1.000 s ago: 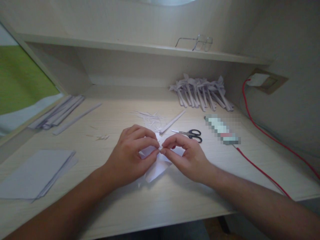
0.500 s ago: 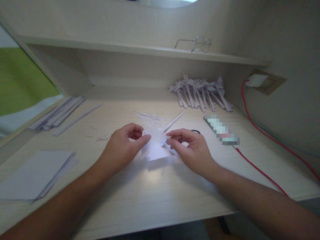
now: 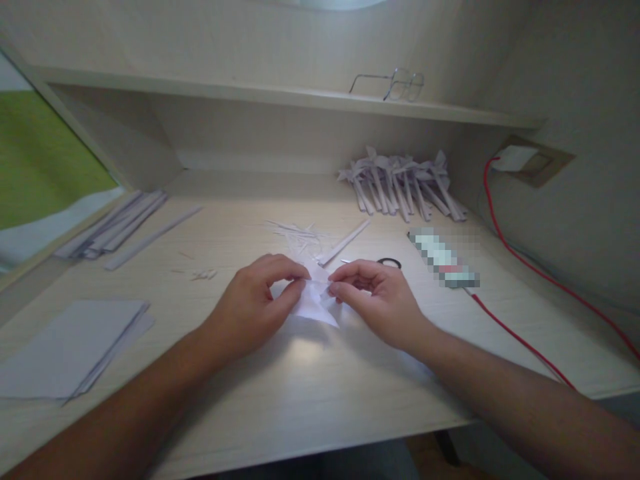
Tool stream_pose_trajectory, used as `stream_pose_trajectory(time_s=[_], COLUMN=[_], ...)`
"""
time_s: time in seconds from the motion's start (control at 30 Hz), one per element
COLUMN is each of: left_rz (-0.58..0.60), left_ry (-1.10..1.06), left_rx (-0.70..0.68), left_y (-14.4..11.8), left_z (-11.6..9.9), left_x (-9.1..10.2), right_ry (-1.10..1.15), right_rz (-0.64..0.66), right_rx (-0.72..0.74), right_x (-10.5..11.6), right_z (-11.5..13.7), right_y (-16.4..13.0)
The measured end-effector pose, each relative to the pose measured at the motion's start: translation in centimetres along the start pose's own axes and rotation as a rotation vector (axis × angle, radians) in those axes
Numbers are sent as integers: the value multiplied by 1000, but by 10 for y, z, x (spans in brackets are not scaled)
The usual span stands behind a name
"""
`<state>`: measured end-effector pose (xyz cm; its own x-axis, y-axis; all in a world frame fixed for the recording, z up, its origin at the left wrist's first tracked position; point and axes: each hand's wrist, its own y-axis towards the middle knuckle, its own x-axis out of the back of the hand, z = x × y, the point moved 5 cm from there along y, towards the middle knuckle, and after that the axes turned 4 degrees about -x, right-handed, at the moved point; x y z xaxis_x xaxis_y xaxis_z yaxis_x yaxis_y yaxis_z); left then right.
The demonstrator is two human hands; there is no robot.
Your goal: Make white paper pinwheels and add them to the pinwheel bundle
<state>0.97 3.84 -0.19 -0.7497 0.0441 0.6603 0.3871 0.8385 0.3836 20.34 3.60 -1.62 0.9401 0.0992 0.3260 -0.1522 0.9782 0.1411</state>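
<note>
A small white sheet of paper [image 3: 316, 308] is pinched between my two hands above the middle of the desk, its corners bent inward. My left hand [image 3: 260, 297] grips its left side with thumb and forefinger. On the other side, my right hand [image 3: 377, 297] pinches a folded part of the same paper with its fingertips. Just beyond lie thin paper strips [image 3: 295, 232] and a rolled paper stick [image 3: 345, 241]. Scissors [image 3: 390, 263] with a black handle are partly hidden behind my right hand.
Finished paper pinwheels [image 3: 400, 180] on sticks lie at the back right. A phone [image 3: 443, 259] with a red cable [image 3: 520, 343] is at right. Paper sticks [image 3: 115, 223] and a paper stack [image 3: 75, 347] occupy the left. Glasses [image 3: 400, 85] rest on the shelf [image 3: 250, 97].
My left hand has moved right, closer to my right hand, and the paper is now folded inward more. More of the scissors shows behind my right hand.
</note>
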Motion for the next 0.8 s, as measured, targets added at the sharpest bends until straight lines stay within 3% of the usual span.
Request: stream_pose_trajectory(time_s=[0.3, 0.8], left_rz=[88, 132], left_ry=[-152, -316], left_rx=[39, 79], left_y=[0, 3], left_z=[0, 1], left_x=[-5, -6], right_ry=[-100, -59], right_rz=[50, 19], right_rx=[122, 157], right_x=[-2, 0], right_z=[7, 11], right_y=[-6, -9])
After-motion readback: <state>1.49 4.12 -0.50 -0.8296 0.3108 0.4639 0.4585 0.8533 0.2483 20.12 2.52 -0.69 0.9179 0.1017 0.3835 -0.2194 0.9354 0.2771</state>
